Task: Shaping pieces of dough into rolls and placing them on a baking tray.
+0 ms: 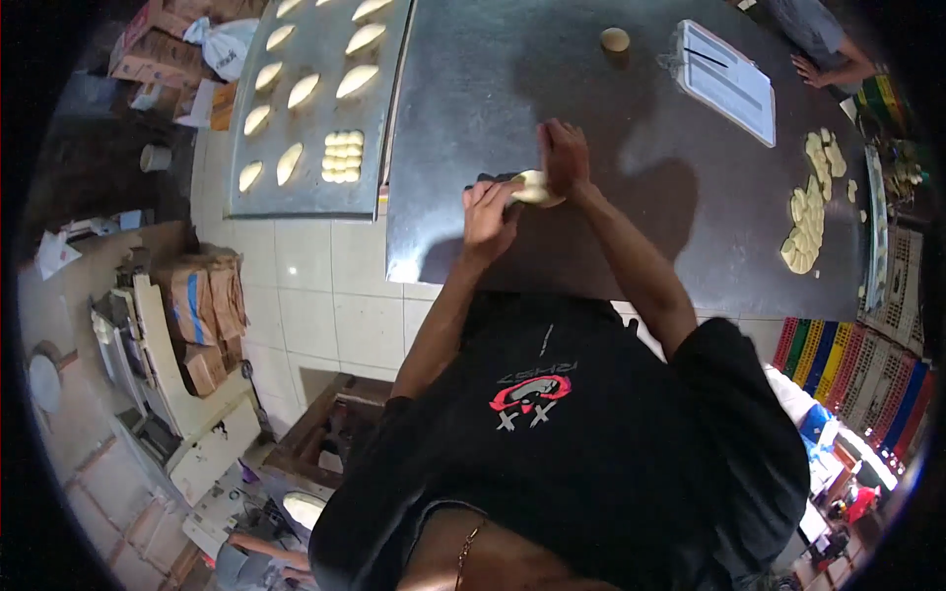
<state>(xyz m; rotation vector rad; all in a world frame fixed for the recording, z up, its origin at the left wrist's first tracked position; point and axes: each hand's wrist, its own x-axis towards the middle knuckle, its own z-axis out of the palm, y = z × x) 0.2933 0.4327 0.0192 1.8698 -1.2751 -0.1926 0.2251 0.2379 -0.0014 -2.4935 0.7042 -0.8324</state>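
Note:
A pale piece of dough (533,189) lies on the dark metal table close to its front edge, between my two hands. Fingers of my left hand (489,215) grip its left end. My right hand (566,161) is turned on edge with its fingers stretched away from me, and its heel presses on the dough's right end. The right palm hides part of the dough. Farther off, a round dough ball (615,40) sits alone on the table. At the right side lies a cluster of flattened dough pieces (806,223).
Left of the table (463,89), a large tray (286,204) carries several pointed dough shapes and a block of small dough balls (342,157). A clipboard (728,83) with paper and a pen lies at the far right. Beyond it, another person's hand (814,71) rests near the edge.

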